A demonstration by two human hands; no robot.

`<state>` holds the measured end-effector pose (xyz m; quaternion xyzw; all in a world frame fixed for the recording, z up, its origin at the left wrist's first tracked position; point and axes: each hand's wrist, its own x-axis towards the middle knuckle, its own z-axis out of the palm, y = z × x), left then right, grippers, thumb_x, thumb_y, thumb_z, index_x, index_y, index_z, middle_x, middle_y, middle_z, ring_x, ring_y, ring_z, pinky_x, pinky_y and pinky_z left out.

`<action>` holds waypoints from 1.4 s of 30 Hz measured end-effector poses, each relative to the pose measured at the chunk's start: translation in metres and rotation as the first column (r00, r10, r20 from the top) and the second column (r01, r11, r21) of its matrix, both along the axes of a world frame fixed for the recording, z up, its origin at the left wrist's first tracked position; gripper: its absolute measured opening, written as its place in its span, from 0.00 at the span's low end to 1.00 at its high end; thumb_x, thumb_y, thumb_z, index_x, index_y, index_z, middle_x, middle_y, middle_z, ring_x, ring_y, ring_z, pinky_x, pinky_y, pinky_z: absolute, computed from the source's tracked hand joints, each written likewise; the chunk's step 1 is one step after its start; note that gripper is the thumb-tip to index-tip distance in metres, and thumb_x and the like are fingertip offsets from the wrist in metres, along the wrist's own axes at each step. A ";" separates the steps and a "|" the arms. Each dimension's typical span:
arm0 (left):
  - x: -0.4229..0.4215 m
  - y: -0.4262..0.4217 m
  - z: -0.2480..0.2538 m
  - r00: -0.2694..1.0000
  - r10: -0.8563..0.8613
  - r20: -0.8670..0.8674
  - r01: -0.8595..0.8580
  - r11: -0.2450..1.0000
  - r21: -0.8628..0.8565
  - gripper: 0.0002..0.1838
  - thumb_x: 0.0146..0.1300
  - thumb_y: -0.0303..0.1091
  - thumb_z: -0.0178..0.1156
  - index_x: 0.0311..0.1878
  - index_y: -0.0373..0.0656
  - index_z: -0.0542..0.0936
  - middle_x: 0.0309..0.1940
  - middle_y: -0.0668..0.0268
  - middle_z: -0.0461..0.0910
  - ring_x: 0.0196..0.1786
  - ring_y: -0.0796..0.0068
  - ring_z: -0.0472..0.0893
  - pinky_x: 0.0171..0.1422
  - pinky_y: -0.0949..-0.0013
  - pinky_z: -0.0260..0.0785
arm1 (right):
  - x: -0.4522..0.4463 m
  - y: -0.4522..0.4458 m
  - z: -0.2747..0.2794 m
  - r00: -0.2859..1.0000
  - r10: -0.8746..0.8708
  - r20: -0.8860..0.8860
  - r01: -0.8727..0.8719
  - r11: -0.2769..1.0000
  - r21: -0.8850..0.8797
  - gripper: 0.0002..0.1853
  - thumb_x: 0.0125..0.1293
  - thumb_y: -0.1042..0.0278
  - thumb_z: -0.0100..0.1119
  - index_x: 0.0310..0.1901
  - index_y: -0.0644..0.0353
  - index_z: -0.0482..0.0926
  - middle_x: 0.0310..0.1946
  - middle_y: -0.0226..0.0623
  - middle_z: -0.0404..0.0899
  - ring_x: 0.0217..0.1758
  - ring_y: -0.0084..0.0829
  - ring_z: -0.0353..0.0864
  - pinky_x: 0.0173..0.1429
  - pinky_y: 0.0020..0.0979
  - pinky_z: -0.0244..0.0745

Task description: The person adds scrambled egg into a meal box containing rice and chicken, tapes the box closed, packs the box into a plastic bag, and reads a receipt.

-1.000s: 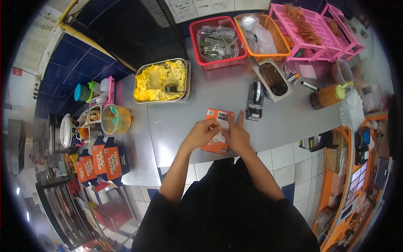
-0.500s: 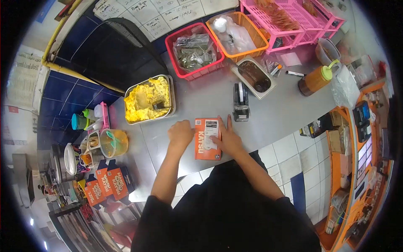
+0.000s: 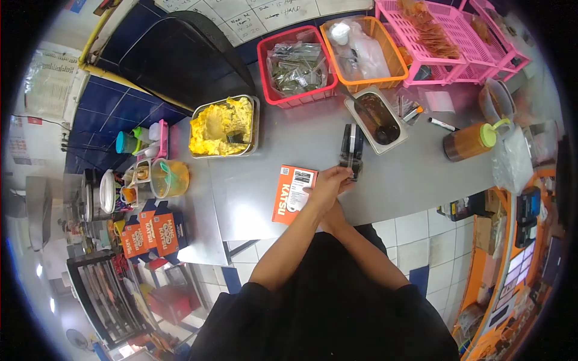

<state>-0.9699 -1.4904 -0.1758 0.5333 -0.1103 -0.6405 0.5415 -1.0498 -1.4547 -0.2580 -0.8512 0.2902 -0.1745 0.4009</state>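
Observation:
An orange box (image 3: 281, 198) lettered "KATSU", with a white label, lies flat on the steel counter in front of me. My left hand (image 3: 330, 185) reaches across its right side, fingers bunched at the near end of a black tape dispenser (image 3: 351, 147). Whatever those fingers pinch is too small to make out. Behind the left wrist, my right hand (image 3: 332, 218) is mostly hidden. A fingertip shows at the box's right edge, but the grip of that hand cannot be seen.
A metal tray (image 3: 257, 120) of yellow food stands at the back left. Behind are a red basket (image 3: 299, 101) and an orange basket (image 3: 373, 80). A steel pan (image 3: 394, 139) of dark sauce and a sauce bottle (image 3: 466, 144) stand right. More printed boxes (image 3: 165, 231) sit left.
My left hand has crossed from the box's left side to the tape dispenser. The right hand has slipped behind it. The box is slightly tilted, and the camera view has shifted.

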 end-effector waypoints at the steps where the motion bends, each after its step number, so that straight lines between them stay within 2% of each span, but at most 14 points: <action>1: -0.006 0.009 0.001 0.997 0.066 0.034 -0.064 0.997 -0.053 0.12 0.71 0.38 0.63 0.45 0.37 0.83 0.53 0.57 0.80 0.51 0.63 0.83 0.57 0.57 0.83 | 0.001 0.000 -0.001 1.000 -0.001 0.003 0.001 1.000 -0.031 0.25 0.72 0.53 0.57 0.68 0.52 0.75 0.70 0.46 0.69 0.74 0.47 0.65 0.74 0.45 0.62; 3: -0.018 0.021 0.001 0.979 0.187 0.082 -0.172 0.971 -0.163 0.09 0.70 0.35 0.63 0.43 0.38 0.84 0.50 0.58 0.84 0.50 0.63 0.85 0.59 0.56 0.81 | -0.003 0.004 0.030 0.997 -0.046 0.065 0.052 0.995 -0.081 0.28 0.72 0.54 0.56 0.71 0.51 0.73 0.71 0.47 0.67 0.76 0.46 0.64 0.76 0.46 0.60; 4: -0.024 0.019 0.007 0.888 0.056 0.457 -0.042 0.998 -0.040 0.08 0.69 0.33 0.62 0.43 0.39 0.84 0.47 0.55 0.85 0.47 0.60 0.86 0.59 0.56 0.80 | -0.007 0.007 0.037 0.995 -0.069 0.079 0.076 0.992 -0.097 0.28 0.72 0.54 0.56 0.71 0.51 0.72 0.71 0.47 0.66 0.76 0.46 0.63 0.77 0.46 0.59; 7: -0.036 0.021 0.030 0.335 -0.262 0.905 0.037 0.963 0.265 0.07 0.67 0.29 0.61 0.45 0.41 0.85 0.39 0.50 0.87 0.41 0.52 0.88 0.57 0.56 0.78 | -0.010 0.019 0.024 0.995 -0.091 0.040 0.096 0.984 -0.152 0.29 0.71 0.55 0.56 0.72 0.52 0.71 0.73 0.48 0.64 0.78 0.47 0.60 0.79 0.46 0.56; 10: -0.033 0.036 0.052 0.317 -0.145 0.937 0.049 0.989 0.137 0.08 0.66 0.28 0.61 0.46 0.42 0.85 0.35 0.50 0.86 0.41 0.51 0.87 0.55 0.56 0.78 | 0.003 0.018 0.002 0.994 -0.105 -0.018 0.098 0.969 -0.228 0.29 0.70 0.55 0.57 0.71 0.53 0.72 0.75 0.49 0.61 0.80 0.48 0.57 0.81 0.46 0.53; 13: -0.024 0.066 0.066 0.302 -0.056 0.952 0.115 0.993 0.022 0.10 0.65 0.28 0.61 0.47 0.42 0.85 0.31 0.50 0.85 0.41 0.49 0.87 0.52 0.55 0.78 | 0.003 0.012 0.014 0.894 -0.187 0.406 -0.030 0.881 0.472 0.25 0.71 0.62 0.55 0.70 0.50 0.74 0.76 0.57 0.57 0.76 0.52 0.64 0.80 0.45 0.57; 17: 0.020 0.105 0.107 0.607 -0.125 0.784 -0.125 0.960 0.250 0.24 0.65 0.33 0.68 0.61 0.35 0.75 0.30 0.54 0.87 0.33 0.63 0.89 0.37 0.62 0.79 | -0.004 0.005 0.058 0.953 -0.193 0.232 0.137 0.962 0.237 0.19 0.74 0.67 0.52 0.65 0.48 0.78 0.76 0.62 0.53 0.69 0.52 0.73 0.74 0.43 0.68; 23: 0.062 0.185 0.062 0.152 -0.518 0.842 -0.088 0.841 0.533 0.26 0.62 0.44 0.73 0.50 0.38 0.71 0.31 0.58 0.86 0.34 0.64 0.88 0.39 0.59 0.79 | 0.002 0.014 0.094 0.979 -0.199 0.046 0.192 0.974 0.123 0.32 0.60 0.55 0.72 0.66 0.47 0.75 0.75 0.68 0.53 0.69 0.63 0.71 0.69 0.50 0.72; 28: 0.103 0.191 -0.018 0.614 0.288 0.735 -0.318 0.942 -0.104 0.25 0.73 0.37 0.61 0.68 0.35 0.72 0.45 0.59 0.85 0.46 0.70 0.84 0.43 0.66 0.79 | -0.012 0.037 0.092 0.967 -0.245 0.066 0.202 0.900 0.387 0.58 0.44 0.47 0.83 0.72 0.64 0.61 0.65 0.55 0.71 0.69 0.52 0.71 0.72 0.48 0.66; 29: 0.110 0.181 0.000 0.779 -0.077 0.623 0.056 0.997 0.053 0.22 0.77 0.42 0.56 0.63 0.34 0.77 0.49 0.58 0.86 0.48 0.71 0.84 0.47 0.66 0.79 | -0.013 0.036 0.072 0.984 -0.133 0.120 0.059 0.873 0.485 0.56 0.46 0.45 0.81 0.72 0.64 0.62 0.66 0.55 0.71 0.69 0.53 0.71 0.72 0.48 0.65; 31: 0.091 0.172 -0.034 0.341 -0.032 0.939 0.141 0.990 -0.017 0.26 0.75 0.50 0.55 0.61 0.35 0.79 0.47 0.49 0.87 0.48 0.54 0.87 0.48 0.54 0.76 | -0.024 0.044 0.068 0.931 -0.250 0.267 0.138 0.916 0.376 0.54 0.53 0.42 0.76 0.73 0.65 0.61 0.66 0.55 0.71 0.68 0.52 0.71 0.72 0.46 0.65; 35: 0.036 0.160 -0.021 0.094 -0.253 0.963 0.404 0.894 0.195 0.19 0.73 0.47 0.60 0.46 0.37 0.83 0.34 0.55 0.85 0.36 0.45 0.84 0.41 0.45 0.76 | -0.093 0.031 0.037 0.938 -0.309 0.154 0.240 0.905 0.351 0.49 0.59 0.43 0.71 0.76 0.59 0.60 0.63 0.55 0.75 0.66 0.51 0.75 0.69 0.43 0.69; 37: -0.006 0.144 0.003 0.333 -0.288 0.898 0.425 0.896 0.130 0.20 0.74 0.47 0.58 0.42 0.35 0.82 0.32 0.53 0.83 0.37 0.41 0.82 0.40 0.44 0.72 | -0.132 0.034 0.046 0.925 -0.374 0.071 0.316 0.859 0.402 0.47 0.61 0.44 0.70 0.76 0.57 0.61 0.62 0.55 0.76 0.64 0.51 0.77 0.66 0.43 0.72; 42: -0.074 0.092 -0.005 0.300 -0.248 0.921 0.489 0.869 0.074 0.23 0.70 0.51 0.60 0.44 0.35 0.82 0.36 0.47 0.85 0.41 0.42 0.85 0.44 0.48 0.74 | -0.200 0.015 0.140 0.827 -0.521 -0.212 0.562 0.754 0.341 0.38 0.63 0.51 0.69 0.73 0.51 0.66 0.58 0.47 0.81 0.59 0.44 0.82 0.59 0.40 0.77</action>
